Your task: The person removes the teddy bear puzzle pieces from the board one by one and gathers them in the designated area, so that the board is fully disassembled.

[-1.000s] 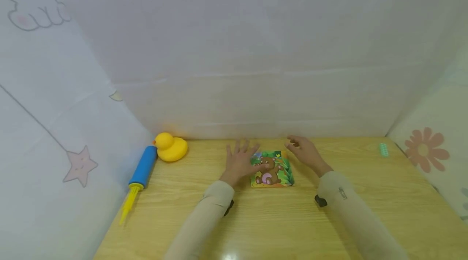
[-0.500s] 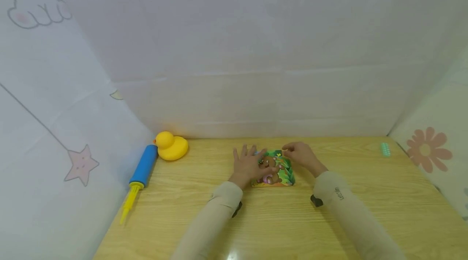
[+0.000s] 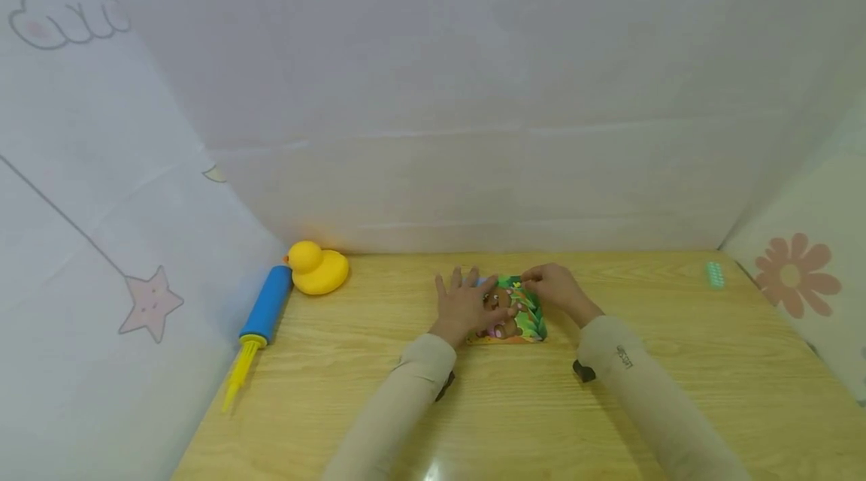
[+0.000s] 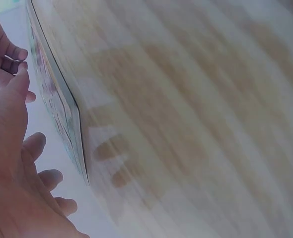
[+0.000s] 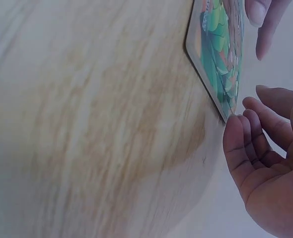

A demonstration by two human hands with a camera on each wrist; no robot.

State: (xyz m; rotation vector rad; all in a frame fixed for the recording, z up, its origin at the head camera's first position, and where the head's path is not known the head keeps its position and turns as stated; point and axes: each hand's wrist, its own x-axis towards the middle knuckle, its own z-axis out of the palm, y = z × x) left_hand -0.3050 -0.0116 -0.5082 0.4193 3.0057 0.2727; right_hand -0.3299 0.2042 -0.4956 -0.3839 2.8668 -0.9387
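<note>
A thin, flat board with a brown bear picture (image 3: 531, 325) lies on the wooden table; the left wrist view shows its pale layered edge. My left hand (image 3: 464, 310) spreads over the board's left part, fingers straight and apart, covering much of the bear. In the right wrist view, my right hand (image 5: 270, 163) has its fingers curled right at one corner of the bear board (image 5: 221, 54), the thumb close to the index finger. From the head, this right hand (image 3: 558, 291) is at the far right corner. Whether it pinches anything there I cannot tell.
At the far left of the table (image 3: 555, 421) sits a yellow toy duck (image 3: 318, 270). Next to it lies a blue hand pump (image 3: 264, 308) with a yellow nozzle. A small mint-green item (image 3: 715, 274) is near the far right corner. Printed cloth walls (image 3: 440, 90) surround the table.
My left hand has slid rightward and now covers more of the board. My right hand has come in from the right, lowering its fingers to the far right corner.
</note>
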